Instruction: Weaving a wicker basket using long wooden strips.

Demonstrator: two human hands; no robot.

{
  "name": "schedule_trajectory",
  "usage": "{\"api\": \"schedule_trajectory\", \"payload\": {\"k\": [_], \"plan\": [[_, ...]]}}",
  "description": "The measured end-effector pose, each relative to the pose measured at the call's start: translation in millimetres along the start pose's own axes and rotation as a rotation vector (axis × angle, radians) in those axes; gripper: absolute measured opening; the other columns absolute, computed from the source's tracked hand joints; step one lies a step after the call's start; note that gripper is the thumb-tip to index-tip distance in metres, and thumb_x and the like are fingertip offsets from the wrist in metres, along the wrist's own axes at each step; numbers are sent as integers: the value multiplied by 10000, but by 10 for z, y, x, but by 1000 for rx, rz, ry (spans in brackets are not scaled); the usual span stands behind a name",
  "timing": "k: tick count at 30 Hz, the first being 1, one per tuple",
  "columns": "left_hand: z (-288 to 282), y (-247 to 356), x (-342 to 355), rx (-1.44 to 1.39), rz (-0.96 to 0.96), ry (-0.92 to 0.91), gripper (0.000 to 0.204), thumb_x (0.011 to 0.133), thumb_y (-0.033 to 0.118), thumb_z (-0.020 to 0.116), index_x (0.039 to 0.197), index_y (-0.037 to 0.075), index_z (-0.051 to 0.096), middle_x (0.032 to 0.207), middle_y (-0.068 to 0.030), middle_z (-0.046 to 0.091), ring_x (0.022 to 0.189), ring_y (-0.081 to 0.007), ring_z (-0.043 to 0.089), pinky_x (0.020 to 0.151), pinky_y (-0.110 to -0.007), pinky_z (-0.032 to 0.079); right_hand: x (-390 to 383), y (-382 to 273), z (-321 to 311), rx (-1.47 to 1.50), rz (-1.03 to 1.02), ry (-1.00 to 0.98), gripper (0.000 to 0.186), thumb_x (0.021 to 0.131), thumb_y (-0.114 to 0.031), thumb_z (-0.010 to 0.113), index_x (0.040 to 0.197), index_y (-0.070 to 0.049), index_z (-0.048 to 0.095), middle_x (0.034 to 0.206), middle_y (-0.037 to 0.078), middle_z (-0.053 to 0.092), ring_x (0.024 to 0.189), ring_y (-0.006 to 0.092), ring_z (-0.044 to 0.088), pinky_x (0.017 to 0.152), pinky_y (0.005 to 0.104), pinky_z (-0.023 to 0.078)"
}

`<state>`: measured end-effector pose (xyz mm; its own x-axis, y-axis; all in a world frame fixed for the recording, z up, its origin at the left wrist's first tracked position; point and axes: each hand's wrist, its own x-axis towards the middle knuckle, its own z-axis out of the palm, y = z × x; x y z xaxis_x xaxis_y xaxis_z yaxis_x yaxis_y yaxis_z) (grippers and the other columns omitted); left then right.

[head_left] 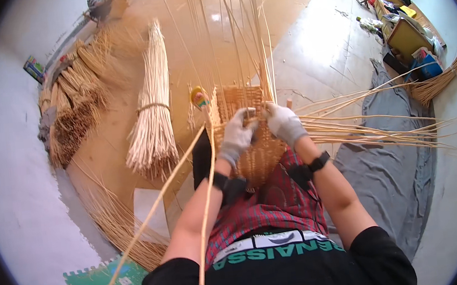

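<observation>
A partly woven wicker basket stands in front of me, against my lap, with tall thin stakes rising from its far side. My left hand, in a white and grey work glove, curls its fingers round a willow rod at the basket's weave. On the basket's right edge my right hand, gloved alike, is closed on a rod beside the upright stakes. Its fingertips are partly hidden by the rods. Several loose rods stick out to the right from beneath that hand.
A tied bundle of peeled rods lies left of the basket. More bundles line the left wall. Two long rods slant past my left arm. At right are a grey cloth, a cluttered bench and another rod bundle.
</observation>
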<state>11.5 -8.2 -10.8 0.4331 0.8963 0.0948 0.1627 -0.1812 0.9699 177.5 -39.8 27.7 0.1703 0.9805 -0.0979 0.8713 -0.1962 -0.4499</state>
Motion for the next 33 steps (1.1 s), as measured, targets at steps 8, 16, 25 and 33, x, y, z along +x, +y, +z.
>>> {"api": "schedule_trajectory", "payload": {"k": [8,16,25,33], "plan": [[-430,-177,-357,-40,207,405,566,828,33,798,1306,54,496,1060,-74,562,964,-123,566,666,-305,510,-1006,-1098,110,269,-1196,87,528,784,-187,682,1311,-198,643,1085,104,692,1089,291,666,905,419,547],[-921,-669,0,199,158,134,550,742,334,926,1086,58,597,1061,-48,512,947,-192,547,892,-337,475,-101,186,87,1164,-65,674,259,1016,-34,575,1247,-125,502,968,63,684,849,153,667,686,265,538],[-282,100,-387,444,97,450,187,1002,110,592,1181,71,629,1023,-138,690,871,-259,712,787,-360,568,-187,282,225,1504,77,592,230,974,17,621,1154,-116,569,999,66,735,862,124,696,643,247,561],[-335,-254,24,429,-37,205,280,1000,320,634,957,44,654,781,-95,680,598,-170,667,564,-345,523,544,-748,-624,214,-551,602,476,923,24,611,1385,-67,545,1352,124,614,1101,195,638,932,305,520]]}}
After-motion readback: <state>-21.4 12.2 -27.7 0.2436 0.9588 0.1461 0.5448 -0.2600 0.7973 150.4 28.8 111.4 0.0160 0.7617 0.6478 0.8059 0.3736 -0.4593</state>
